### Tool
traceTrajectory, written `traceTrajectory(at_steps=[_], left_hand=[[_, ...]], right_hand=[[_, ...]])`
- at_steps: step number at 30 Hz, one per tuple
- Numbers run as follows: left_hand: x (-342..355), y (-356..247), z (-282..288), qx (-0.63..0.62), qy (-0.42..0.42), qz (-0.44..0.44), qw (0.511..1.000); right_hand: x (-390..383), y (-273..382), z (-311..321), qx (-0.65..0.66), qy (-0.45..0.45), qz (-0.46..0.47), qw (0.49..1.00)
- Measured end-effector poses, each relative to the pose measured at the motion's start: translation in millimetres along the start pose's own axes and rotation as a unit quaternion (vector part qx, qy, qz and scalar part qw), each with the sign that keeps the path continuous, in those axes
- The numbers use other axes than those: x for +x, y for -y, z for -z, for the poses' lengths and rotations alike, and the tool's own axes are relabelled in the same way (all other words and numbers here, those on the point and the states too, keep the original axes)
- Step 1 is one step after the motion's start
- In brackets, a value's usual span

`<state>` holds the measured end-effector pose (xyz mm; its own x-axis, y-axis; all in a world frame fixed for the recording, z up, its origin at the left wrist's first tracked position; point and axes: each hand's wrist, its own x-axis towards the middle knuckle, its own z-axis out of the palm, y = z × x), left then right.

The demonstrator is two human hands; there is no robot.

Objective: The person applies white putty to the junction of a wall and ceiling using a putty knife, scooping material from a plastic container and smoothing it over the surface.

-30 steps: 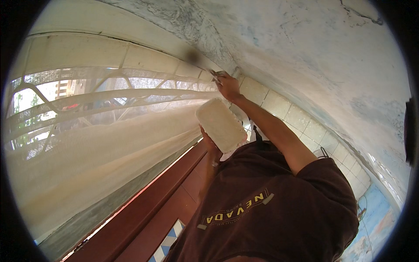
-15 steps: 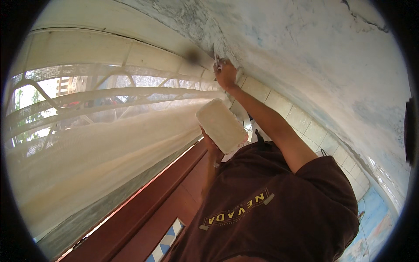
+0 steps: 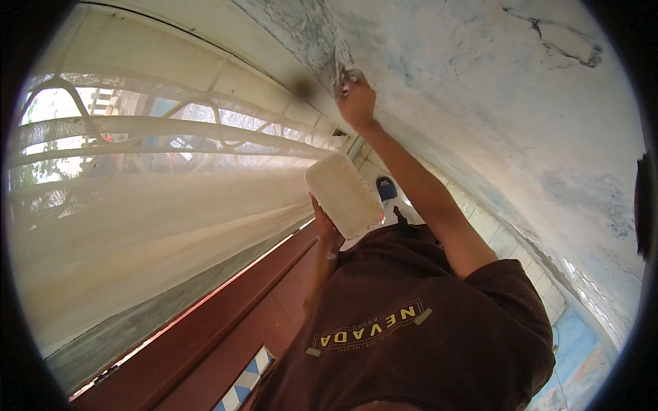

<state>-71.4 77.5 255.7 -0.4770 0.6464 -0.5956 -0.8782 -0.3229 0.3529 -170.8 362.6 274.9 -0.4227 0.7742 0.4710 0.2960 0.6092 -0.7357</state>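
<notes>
My left hand [image 3: 325,225] grips a pale, rectangular container [image 3: 343,193] from the side, in the middle of the view. Up and to the right of it, my right hand [image 3: 356,103] is closed on a small scraper [image 3: 345,85], mostly hidden by the fingers, held against the grey, mottled band [image 3: 301,38] where the stained white wall or ceiling surface [image 3: 480,103] meets cream panels [image 3: 178,48]. A white, rough streak [image 3: 342,51] runs just above the tool.
A sheer curtain [image 3: 151,219] covers a grilled window along the left. Below it are a dark red ledge [image 3: 164,353] and blue-and-white tiles [image 3: 250,373]. A dark slipper [image 3: 386,189] is on the pale tiles. Pale blue painted surface [image 3: 576,349] shows at lower right.
My right hand with the scraper has moved upward onto the mottled band. The view has shifted slightly, uncovering the slipper. My left hand still holds the container in much the same place.
</notes>
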Motion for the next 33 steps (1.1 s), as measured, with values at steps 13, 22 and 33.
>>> traceTrajectory(at_steps=[13, 22, 33], left_hand=[[-9.6, -4.9, -10.9, -0.001, -0.047, -0.039, 0.998], [-8.0, -9.5, -55.3, 0.069, -0.013, -0.078, 0.995], [14.3, -1.4, -103.9, 0.080, 0.050, -0.089, 0.992]], right_hand=[[-46.9, -71.0, 55.2, 0.274, 0.166, -0.198, 0.926], [-33.2, 30.4, 190.3, 0.389, 0.155, -0.213, 0.883], [-66.6, 86.7, 204.1, 0.060, 0.351, 0.004, 0.935]])
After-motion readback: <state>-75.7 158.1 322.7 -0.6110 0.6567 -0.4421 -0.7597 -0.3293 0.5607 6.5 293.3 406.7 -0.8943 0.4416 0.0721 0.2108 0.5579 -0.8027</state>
